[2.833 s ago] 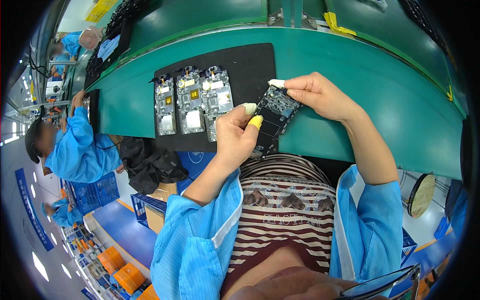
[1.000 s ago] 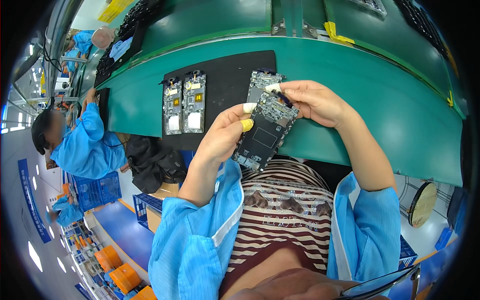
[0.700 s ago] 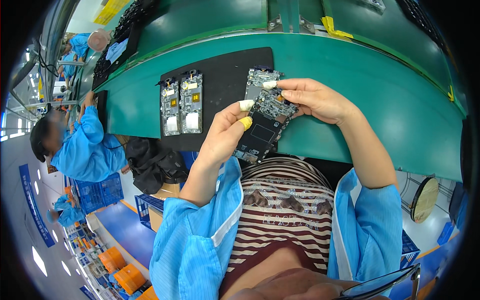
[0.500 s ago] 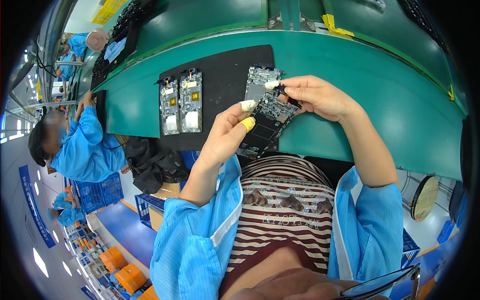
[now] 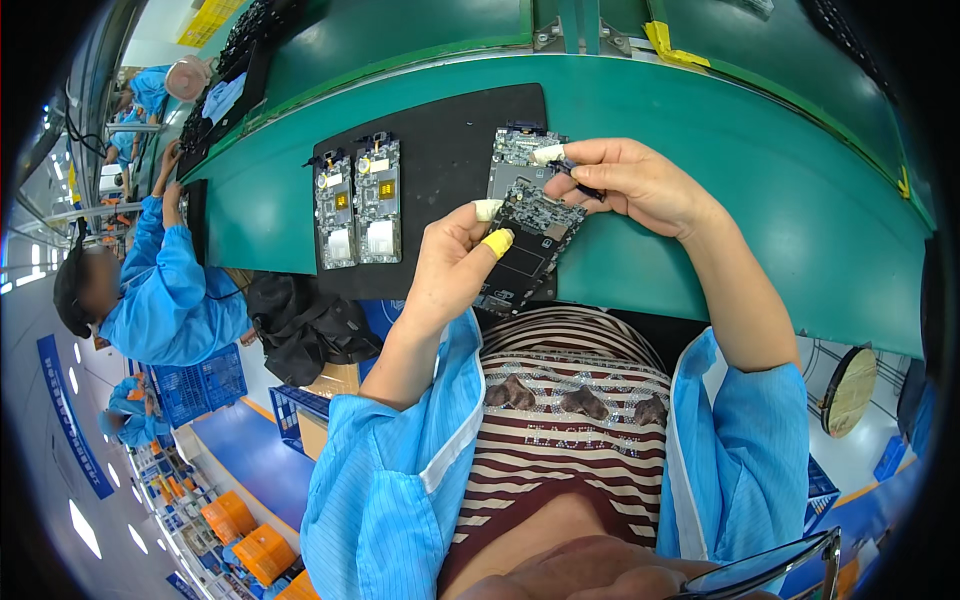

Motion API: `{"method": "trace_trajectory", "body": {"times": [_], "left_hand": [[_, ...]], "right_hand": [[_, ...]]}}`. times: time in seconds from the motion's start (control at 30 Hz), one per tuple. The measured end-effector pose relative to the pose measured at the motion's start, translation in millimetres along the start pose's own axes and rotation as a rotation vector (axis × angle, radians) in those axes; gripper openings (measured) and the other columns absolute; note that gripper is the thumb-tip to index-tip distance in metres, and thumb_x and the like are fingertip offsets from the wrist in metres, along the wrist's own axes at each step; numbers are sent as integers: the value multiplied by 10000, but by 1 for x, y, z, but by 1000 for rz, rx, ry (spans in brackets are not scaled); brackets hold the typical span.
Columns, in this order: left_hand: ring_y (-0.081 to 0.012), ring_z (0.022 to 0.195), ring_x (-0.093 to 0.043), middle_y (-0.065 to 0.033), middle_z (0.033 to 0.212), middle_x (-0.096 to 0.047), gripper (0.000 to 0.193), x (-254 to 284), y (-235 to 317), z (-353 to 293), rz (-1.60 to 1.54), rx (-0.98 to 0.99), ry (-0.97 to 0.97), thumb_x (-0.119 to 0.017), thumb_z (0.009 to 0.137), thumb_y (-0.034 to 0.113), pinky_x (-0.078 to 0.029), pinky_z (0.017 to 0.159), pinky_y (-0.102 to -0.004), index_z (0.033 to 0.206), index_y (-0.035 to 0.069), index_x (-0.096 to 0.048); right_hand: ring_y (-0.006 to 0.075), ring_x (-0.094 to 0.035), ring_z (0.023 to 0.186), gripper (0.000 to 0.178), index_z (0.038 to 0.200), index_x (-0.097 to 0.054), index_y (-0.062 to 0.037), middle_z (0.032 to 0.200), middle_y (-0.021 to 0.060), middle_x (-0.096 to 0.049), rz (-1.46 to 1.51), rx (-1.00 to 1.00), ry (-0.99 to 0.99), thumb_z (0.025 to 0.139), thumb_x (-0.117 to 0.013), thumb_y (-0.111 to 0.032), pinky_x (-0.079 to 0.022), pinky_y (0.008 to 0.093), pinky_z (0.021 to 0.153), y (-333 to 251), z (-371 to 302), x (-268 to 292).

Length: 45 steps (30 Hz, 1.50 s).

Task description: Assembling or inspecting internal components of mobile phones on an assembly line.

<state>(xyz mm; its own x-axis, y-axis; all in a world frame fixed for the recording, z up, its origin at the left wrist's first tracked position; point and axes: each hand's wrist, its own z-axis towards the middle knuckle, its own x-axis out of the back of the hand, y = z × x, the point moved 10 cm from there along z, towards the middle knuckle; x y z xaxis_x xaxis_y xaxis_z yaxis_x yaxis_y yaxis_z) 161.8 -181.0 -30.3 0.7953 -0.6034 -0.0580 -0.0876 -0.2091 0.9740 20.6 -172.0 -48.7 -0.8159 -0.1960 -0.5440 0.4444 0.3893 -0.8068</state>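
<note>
A circuit board is tilted in front of me, dark on its lower part and packed with small components on its upper part. My left hand, with finger covers on thumb and forefinger, pinches it by its left edge. At the board's top end, my right hand pinches a small dark part, perhaps a connector; whether it is joined to the board I cannot tell. Behind the held board, another circuit board lies on the black mat, partly covered.
Two more boards lie side by side at the mat's left. The green workbench runs to a metal rail at the back. On the left a co-worker in blue works at the same bench. A black bag sits below the bench edge.
My right hand has risen slightly with the dark part, which now sits further above the held board's top end. That board has turned a little. The co-worker's hands have moved.
</note>
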Motion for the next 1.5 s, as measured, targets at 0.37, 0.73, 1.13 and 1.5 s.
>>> {"method": "trace_trajectory", "body": {"times": [0.37, 0.73, 1.13, 1.5], "left_hand": [[-16, 781, -538, -43, 917, -648, 231, 9, 10, -5, 48, -11, 83, -513, 834, -54, -402, 637, -159, 1056, -48, -576], [-116, 933, -574, -84, 1113, -586, 318, -14, 46, 5, 29, -276, -38, -497, 816, -62, -458, 808, -251, 1129, -43, -549], [-99, 920, -573, -42, 971, -608, 220, -13, 37, 5, -113, -229, -196, -539, 831, -28, -477, 769, -257, 1047, -38, -574], [-197, 659, -604, -104, 803, -609, 95, 365, 50, -17, -247, -247, 922, -537, 819, -22, -517, 594, -326, 911, -25, -564]], "right_hand": [[77, -559, 820, 379, 1261, -463, 17, 943, 54, -613, -171, 111, 3, 914, -502, -131, -470, 211, 747, -10, 3, -2], [91, -552, 874, 428, 1309, -392, 31, 1028, 66, -595, -5, 71, -61, 890, -447, -38, -464, 226, 744, -5, 4, -11], [173, -585, 963, 629, 1392, -252, 5, 1202, 128, -510, 1, 16, -203, 858, -566, -103, -489, 268, 724, 0, -6, -42], [178, -606, 879, 562, 1299, -405, -12, 1121, 150, -567, -183, 110, -5, 832, -634, -225, -465, 241, 700, -19, 0, -12]]}}
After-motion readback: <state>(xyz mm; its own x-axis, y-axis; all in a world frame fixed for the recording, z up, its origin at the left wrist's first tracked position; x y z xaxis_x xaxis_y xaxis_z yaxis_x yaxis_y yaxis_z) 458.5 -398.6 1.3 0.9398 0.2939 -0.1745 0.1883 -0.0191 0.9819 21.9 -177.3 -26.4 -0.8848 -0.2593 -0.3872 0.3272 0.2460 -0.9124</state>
